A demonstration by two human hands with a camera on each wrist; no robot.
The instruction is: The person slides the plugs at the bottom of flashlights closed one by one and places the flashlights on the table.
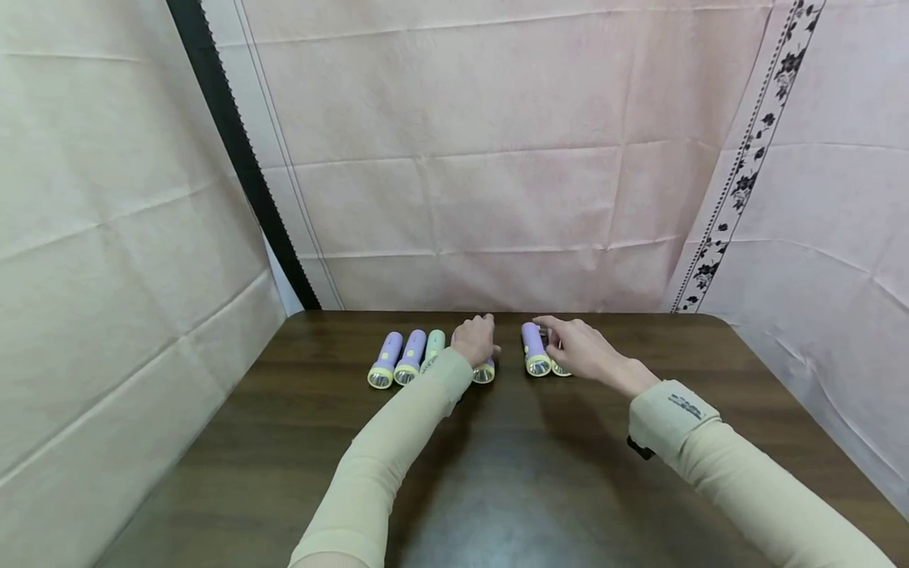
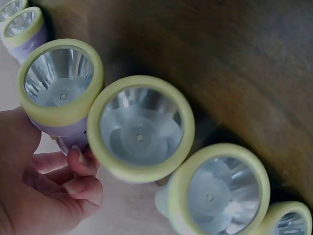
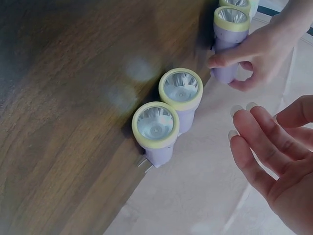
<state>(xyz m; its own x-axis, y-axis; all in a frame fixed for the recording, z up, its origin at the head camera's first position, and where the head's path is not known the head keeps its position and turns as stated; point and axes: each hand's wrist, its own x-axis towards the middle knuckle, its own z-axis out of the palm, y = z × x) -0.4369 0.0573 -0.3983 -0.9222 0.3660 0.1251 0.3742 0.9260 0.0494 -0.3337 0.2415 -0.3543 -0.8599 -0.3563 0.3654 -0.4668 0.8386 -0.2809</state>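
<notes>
My left hand (image 1: pixel 474 341) grips a purple flashlight (image 2: pixel 63 90) with a pale yellow head, its thumb and fingers round the body in the left wrist view. This flashlight stands at the right end of a row and touches the flashlight beside it (image 2: pixel 142 129). My right hand (image 1: pixel 585 351) is over the right pair of flashlights, its fingers slightly bent. In the right wrist view that hand (image 3: pixel 279 152) holds nothing and stays apart from the two purple flashlights (image 3: pixel 181 90). Metal prongs (image 3: pixel 145 164) stick out from the side of the nearer one.
Farther left in the row lie two purple flashlights (image 1: pixel 387 357) and a green flashlight (image 1: pixel 435 344), lens ends facing me. My left forearm partly covers the row. All lie near the far edge of the brown wooden table (image 1: pixel 497 489). Pale cloth (image 1: pixel 454 197) hangs behind and at both sides.
</notes>
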